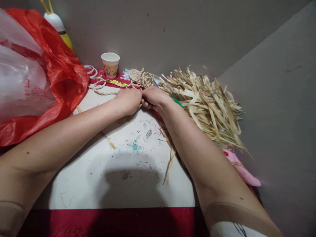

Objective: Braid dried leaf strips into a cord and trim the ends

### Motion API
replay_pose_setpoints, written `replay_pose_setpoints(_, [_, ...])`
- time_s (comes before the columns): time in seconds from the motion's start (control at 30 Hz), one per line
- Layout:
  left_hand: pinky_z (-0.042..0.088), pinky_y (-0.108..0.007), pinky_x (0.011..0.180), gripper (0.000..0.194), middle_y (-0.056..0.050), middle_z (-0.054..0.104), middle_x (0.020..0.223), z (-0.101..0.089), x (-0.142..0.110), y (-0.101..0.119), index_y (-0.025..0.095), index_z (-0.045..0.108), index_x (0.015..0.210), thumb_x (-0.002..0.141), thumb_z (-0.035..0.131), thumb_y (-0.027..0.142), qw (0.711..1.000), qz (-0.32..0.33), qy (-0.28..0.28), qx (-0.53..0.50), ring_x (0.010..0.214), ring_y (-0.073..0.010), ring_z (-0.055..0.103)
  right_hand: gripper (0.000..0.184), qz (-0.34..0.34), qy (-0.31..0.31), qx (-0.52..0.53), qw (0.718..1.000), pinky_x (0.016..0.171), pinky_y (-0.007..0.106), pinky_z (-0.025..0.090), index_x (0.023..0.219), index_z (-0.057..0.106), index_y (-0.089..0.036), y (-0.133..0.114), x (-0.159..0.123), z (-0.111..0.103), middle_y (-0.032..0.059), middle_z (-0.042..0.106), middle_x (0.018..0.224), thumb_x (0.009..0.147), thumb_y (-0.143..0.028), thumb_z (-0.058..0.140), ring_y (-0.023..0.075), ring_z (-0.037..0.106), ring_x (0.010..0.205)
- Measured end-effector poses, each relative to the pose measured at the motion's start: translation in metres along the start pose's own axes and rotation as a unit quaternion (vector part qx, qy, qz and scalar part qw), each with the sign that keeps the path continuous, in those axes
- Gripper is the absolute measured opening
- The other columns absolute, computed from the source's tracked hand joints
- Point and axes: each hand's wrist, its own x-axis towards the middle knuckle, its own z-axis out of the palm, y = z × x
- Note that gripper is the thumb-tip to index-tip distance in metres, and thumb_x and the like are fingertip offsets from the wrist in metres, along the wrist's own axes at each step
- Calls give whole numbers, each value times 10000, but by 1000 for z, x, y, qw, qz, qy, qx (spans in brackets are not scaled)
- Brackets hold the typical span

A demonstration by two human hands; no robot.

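Left hand (129,100) and right hand (155,97) meet, fingers curled closed, seemingly pinching braided straw cord (105,93) that looks light and flexible, best gripped along its plait.

Right sleeve (237,229) | white | thin black lines | brownish edge

The left hand (129,99) turns its back to the view and hides most of its fingers, and with the right hand (155,96) curled against it, whatever lies between the fingertips is too small and covered to make out, as is the near end of the braided cord (103,93). The right forearm covers most of a green item (177,102) and part of the dry strips (207,105). The left edge cuts off the plastic bag (66,79), whose small red print is unreadable
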Motion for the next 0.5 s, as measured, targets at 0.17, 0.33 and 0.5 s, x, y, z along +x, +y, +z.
replay_pose_setpoints(0.17, [397, -291, 918, 355, -146, 687, 1023, 4, -10, 2, 113, 626, 1118, 806, 595, 279, 996, 20, 54, 67, 1104, -270, 576, 353, -1, -8, 16, 1000, 325, 196, 185, 489, 415, -183, 3, 2, -2, -31, 424, 414, 772, -180, 626, 47, 340, 341])
replay_pose_setpoints(0.33, [394, -311, 926, 329, -150, 685, 1013, 11, -16, 6, 114, 636, 1106, 807, 569, 236, 993, 44, 43, 103, 1089, -278, 583, 314, 0, -7, 15, 1000, 338, 191, 189, 471, 417, -180, 2, 0, -2, -34, 393, 378, 731, -82, 563, 48, 323, 342])
replay_pose_setpoints(0.5, [405, -265, 889, 280, -108, 692, 918, 1, -14, 6, 151, 684, 986, 723, 649, 241, 997, 49, -13, 51, 1082, -266, 578, 324, -1, -9, 4, 1000, 330, 194, 181, 434, 394, -180, 1, -5, -1, -33, 367, 349, 688, -33, 531, 45, 294, 327])
